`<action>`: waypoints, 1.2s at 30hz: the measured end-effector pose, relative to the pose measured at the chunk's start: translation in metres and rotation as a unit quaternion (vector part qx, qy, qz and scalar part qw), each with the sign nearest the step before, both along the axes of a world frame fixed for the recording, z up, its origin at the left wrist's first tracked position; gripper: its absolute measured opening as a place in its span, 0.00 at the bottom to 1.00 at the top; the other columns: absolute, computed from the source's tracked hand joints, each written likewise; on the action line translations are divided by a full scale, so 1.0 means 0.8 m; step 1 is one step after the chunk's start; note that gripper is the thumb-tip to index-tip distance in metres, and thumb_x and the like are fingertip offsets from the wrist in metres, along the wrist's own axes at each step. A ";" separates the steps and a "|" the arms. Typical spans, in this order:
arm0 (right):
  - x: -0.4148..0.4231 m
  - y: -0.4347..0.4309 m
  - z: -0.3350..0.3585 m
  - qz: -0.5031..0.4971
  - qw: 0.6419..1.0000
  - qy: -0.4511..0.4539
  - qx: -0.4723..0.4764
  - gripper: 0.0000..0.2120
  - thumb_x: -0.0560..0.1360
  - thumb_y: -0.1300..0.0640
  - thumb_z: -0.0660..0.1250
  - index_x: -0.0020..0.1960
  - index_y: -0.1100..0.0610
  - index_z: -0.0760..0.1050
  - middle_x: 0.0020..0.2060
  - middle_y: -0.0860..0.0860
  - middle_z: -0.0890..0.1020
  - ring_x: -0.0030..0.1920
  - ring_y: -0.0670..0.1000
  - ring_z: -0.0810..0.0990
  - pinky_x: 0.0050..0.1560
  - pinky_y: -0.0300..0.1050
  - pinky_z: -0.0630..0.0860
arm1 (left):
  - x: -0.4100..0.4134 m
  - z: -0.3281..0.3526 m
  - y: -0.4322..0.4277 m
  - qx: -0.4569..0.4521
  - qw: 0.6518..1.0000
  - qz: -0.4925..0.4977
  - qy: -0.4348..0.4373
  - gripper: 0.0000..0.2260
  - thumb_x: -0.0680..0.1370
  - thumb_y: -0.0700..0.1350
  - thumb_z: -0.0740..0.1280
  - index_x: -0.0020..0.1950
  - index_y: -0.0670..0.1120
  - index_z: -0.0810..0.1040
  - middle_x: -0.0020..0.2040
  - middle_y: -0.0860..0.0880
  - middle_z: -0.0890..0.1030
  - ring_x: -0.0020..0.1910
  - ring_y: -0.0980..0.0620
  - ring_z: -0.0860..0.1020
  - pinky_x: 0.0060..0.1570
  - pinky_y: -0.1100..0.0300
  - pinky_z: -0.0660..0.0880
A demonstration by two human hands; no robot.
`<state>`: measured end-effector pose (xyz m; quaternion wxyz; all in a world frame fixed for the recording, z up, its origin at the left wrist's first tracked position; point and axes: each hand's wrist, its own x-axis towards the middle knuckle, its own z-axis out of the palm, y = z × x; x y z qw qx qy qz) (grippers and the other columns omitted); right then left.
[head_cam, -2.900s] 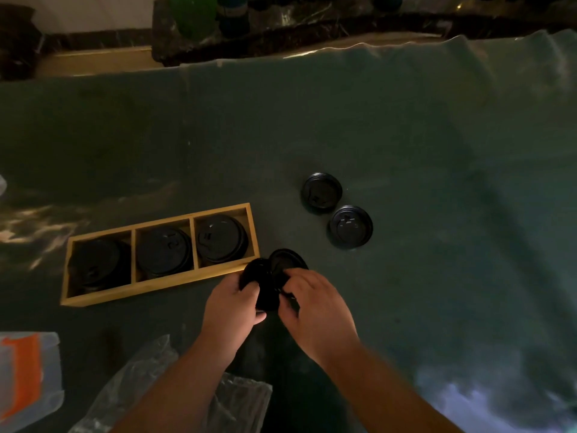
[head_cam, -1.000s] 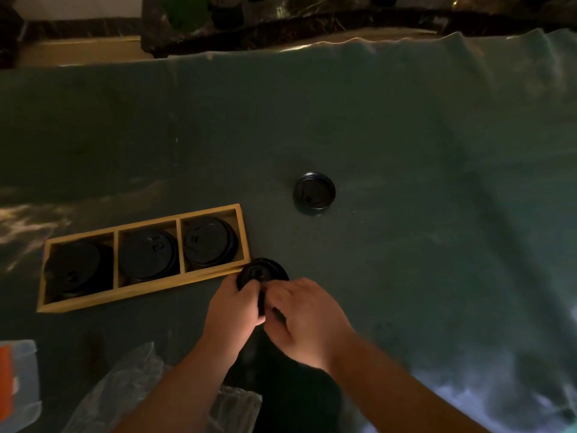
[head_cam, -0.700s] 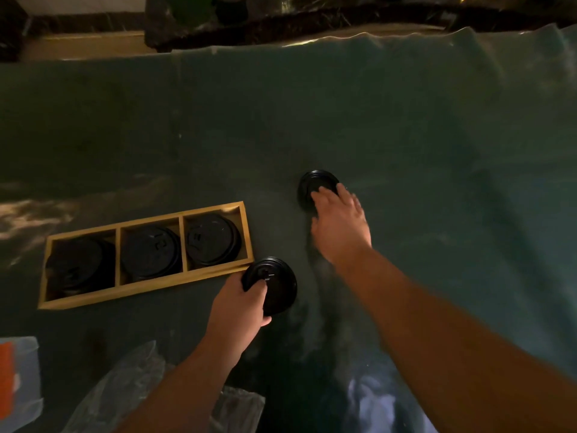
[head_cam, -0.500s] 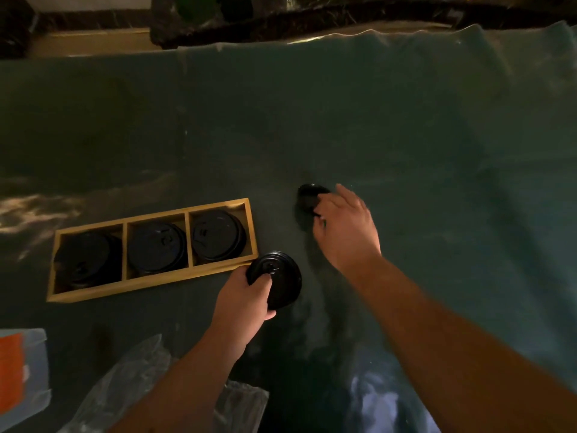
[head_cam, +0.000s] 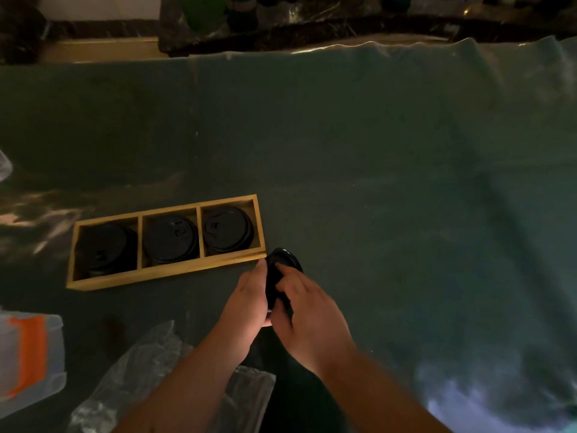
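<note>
L hand (head_cam: 246, 303) & R hand (head_cam: 312, 317) both clamp a stack of black cup lids (head_cam: 281, 267) between them, fingers curled round the rims; can't tell the count. The stack is tilted on edge, just off the near-right corner of the wooden tray (head_cam: 162, 272). All 3 tray compartments hold stored lids (head_cam: 226, 229). A clear plastic bag (head_cam: 150, 364) lies nearer me than the tray, all on the green cloth (head_cam: 374, 182).
</note>
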<state>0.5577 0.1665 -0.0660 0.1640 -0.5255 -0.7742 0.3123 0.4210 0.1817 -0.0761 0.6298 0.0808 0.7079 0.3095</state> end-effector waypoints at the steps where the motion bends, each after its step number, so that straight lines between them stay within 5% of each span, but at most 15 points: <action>1: -0.005 -0.002 0.000 0.010 1.000 0.002 -0.005 0.16 0.80 0.46 0.62 0.64 0.51 0.75 0.69 0.46 0.79 0.66 0.46 0.77 0.66 0.42 0.76 | -0.003 -0.003 -0.005 -0.005 1.000 0.007 -0.007 0.23 0.83 0.68 0.58 0.61 0.53 0.80 0.50 0.47 0.89 0.46 0.47 0.88 0.30 0.57 0.82; 4: -0.019 -0.007 -0.003 0.045 0.998 -0.026 -0.019 0.27 0.77 0.40 0.68 0.71 0.51 0.70 0.68 0.46 0.79 0.67 0.47 0.76 0.69 0.44 0.74 | -0.012 -0.006 -0.016 -0.016 1.000 0.003 -0.005 0.29 0.77 0.76 0.56 0.54 0.54 0.83 0.39 0.51 0.90 0.38 0.49 0.89 0.33 0.56 0.84; 6: -0.028 -0.007 -0.006 0.044 0.997 -0.056 0.007 0.23 0.78 0.43 0.69 0.69 0.52 0.72 0.64 0.48 0.81 0.64 0.49 0.79 0.67 0.46 0.77 | -0.018 -0.007 -0.020 -0.016 1.000 0.002 -0.009 0.28 0.76 0.76 0.57 0.51 0.55 0.83 0.36 0.54 0.89 0.38 0.51 0.89 0.42 0.51 0.83; 10: -0.039 -0.007 -0.005 0.010 0.998 -0.061 0.014 0.14 0.81 0.44 0.67 0.63 0.49 0.73 0.55 0.45 0.83 0.53 0.47 0.81 0.56 0.47 0.80 | -0.031 0.000 -0.026 0.006 0.999 0.018 -0.048 0.18 0.83 0.64 0.63 0.56 0.50 0.80 0.38 0.51 0.90 0.36 0.53 0.88 0.40 0.52 0.80; 13: -0.043 -0.002 0.011 -0.073 0.994 0.037 -0.071 0.13 0.73 0.38 0.66 0.56 0.36 0.69 0.44 0.37 0.82 0.44 0.41 0.81 0.40 0.35 0.79 | -0.050 0.011 -0.023 0.033 0.997 0.055 -0.053 0.11 0.82 0.50 0.65 0.59 0.45 0.79 0.53 0.42 0.87 0.43 0.48 0.89 0.38 0.52 0.82; 16: -0.052 0.024 0.026 -0.162 0.955 0.187 -0.161 0.12 0.68 0.38 0.68 0.50 0.35 0.72 0.44 0.38 0.82 0.40 0.41 0.82 0.37 0.34 0.77 | -0.075 0.020 -0.020 0.108 0.993 0.045 0.013 0.04 0.84 0.39 0.63 0.57 0.45 0.75 0.52 0.35 0.83 0.36 0.47 0.87 0.41 0.52 0.83; 20: -0.072 0.064 0.033 -0.174 0.854 0.372 -0.320 0.12 0.68 0.45 0.73 0.51 0.44 0.82 0.50 0.50 0.88 0.53 0.54 0.86 0.56 0.53 0.83 | -0.102 0.031 -0.014 0.211 0.971 0.011 0.110 0.07 0.81 0.47 0.70 0.55 0.53 0.73 0.48 0.45 0.85 0.38 0.52 0.87 0.43 0.51 0.83; 22: -0.083 0.083 0.036 -0.168 0.827 0.402 -0.355 0.12 0.72 0.49 0.73 0.55 0.49 0.84 0.53 0.54 0.89 0.57 0.56 0.87 0.57 0.52 0.83 | -0.113 0.037 -0.004 0.227 0.966 0.014 0.119 0.14 0.74 0.56 0.71 0.57 0.58 0.73 0.45 0.52 0.87 0.42 0.55 0.87 0.46 0.51 0.83; 26: -0.103 0.125 0.035 -0.164 0.909 0.271 -0.273 0.16 0.79 0.48 0.69 0.64 0.50 0.81 0.56 0.51 0.88 0.56 0.53 0.87 0.62 0.57 0.82 | -0.132 0.036 0.025 0.224 0.959 0.016 0.175 0.17 0.71 0.65 0.71 0.56 0.67 0.70 0.43 0.61 0.87 0.42 0.59 0.86 0.47 0.51 0.82; 30: -0.110 0.153 0.026 -0.152 0.974 0.080 -0.146 0.13 0.82 0.47 0.67 0.66 0.45 0.73 0.57 0.46 0.82 0.52 0.48 0.83 0.45 0.41 0.78 | -0.130 0.025 0.057 0.162 0.943 -0.062 0.283 0.19 0.81 0.59 0.69 0.69 0.58 0.69 0.42 0.52 0.84 0.39 0.55 0.85 0.40 0.55 0.81; 33: -0.114 0.158 0.016 -0.118 0.989 0.020 -0.087 0.13 0.83 0.47 0.66 0.66 0.47 0.74 0.57 0.48 0.81 0.52 0.49 0.81 0.40 0.38 0.71 | -0.125 0.021 0.067 0.149 0.899 -0.139 0.387 0.15 0.84 0.59 0.65 0.68 0.58 0.69 0.46 0.54 0.82 0.38 0.58 0.79 0.32 0.62 0.70; 36: -0.115 0.154 0.014 -0.087 0.996 -0.003 -0.017 0.15 0.82 0.50 0.66 0.69 0.47 0.75 0.58 0.50 0.80 0.54 0.51 0.79 0.45 0.43 0.76 | -0.121 0.022 0.060 0.165 0.847 -0.172 0.475 0.15 0.84 0.58 0.64 0.70 0.60 0.68 0.54 0.54 0.74 0.35 0.61 0.72 0.30 0.66 0.64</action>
